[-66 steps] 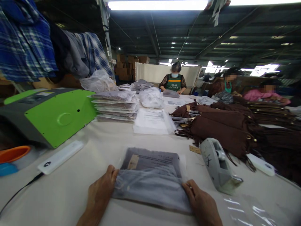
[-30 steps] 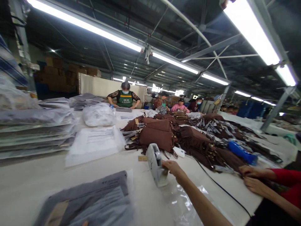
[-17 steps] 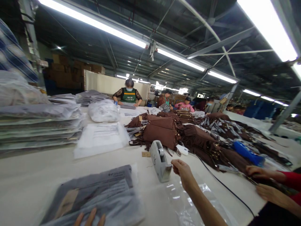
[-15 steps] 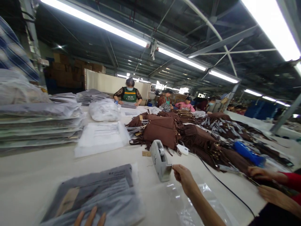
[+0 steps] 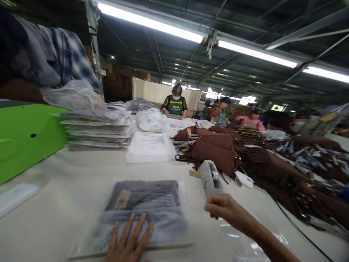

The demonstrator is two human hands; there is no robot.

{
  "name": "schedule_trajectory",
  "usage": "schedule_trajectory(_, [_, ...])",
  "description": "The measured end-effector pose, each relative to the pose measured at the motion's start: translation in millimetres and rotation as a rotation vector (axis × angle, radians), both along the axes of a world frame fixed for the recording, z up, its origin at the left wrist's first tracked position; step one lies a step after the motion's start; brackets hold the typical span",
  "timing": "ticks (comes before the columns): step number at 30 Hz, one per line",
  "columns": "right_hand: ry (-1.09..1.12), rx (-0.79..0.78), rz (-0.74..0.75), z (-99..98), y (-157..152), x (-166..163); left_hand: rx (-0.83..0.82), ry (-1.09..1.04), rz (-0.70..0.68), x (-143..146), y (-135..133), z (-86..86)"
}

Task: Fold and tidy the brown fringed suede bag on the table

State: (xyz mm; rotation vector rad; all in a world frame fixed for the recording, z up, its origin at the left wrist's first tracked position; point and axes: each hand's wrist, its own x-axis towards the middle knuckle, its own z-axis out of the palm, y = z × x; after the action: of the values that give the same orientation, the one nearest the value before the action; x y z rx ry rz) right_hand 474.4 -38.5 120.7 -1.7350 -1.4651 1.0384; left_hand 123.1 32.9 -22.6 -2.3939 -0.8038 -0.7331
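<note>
The right hand [image 5: 222, 208] has drawn back from the tape dispenser [image 5: 209, 178], loosely curled, its grip unclear; the left hand [image 5: 128, 243] presses flat on the bagged garment [image 5: 147, 211] lying near-left on the counter [image 5: 68, 189].

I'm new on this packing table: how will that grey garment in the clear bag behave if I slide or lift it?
The bagged garment probably slides easily: its glossy film lies on the smooth table. Lifted by one edge it would likely droop, being soft folded cloth. It looks flat and thin under the left hand, so likely light.
</note>
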Motion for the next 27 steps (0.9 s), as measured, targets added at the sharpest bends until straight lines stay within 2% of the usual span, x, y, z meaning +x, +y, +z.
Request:
schedule_trajectory(3, [-0.152,-0.033,0.358,26.2,35.1,-52.3,0.028,0.000,0.002,1.1,0.2,-3.9])
schedule_trajectory(5, [-0.355,0.013,0.542,29.7,61.0,-81.5,0.046,-0.006,0.012,1.7,0.4,-10.3])
schedule_trajectory(8, [-0.775,0.115,0.738,17.6,98.2,-113.7,0.051,-0.029,0.040,3.1,-0.4,-17.7])
schedule_trajectory(11, [-1.151,0.204,0.864,0.2,125.4,-136.4,0.068,-0.063,0.043,5.3,-1.9,-20.0])
schedule_trajectory(15, [-1.333,0.149,1.047,-12.7,137.7,-154.9,0.066,-0.140,0.029,7.7,-3.6,-19.4])
schedule_trajectory(18, [-1.391,0.134,1.036,-21.7,138.0,-155.6,0.050,-0.119,0.018,8.5,-4.6,-19.5])
schedule_trajectory(22, [-1.333,0.448,0.887,-29.7,149.2,-134.4,0.049,-0.128,0.025,7.2,-3.7,-18.9])
schedule_trajectory(24, [-1.252,0.539,0.734,-21.5,157.4,-115.0,0.071,-0.113,0.023,5.5,-2.5,-16.6])
schedule_trajectory(27, [-1.184,0.539,0.465,5.6,156.3,-70.9,0.082,-0.034,0.010,3.7,-2.3,-12.6])
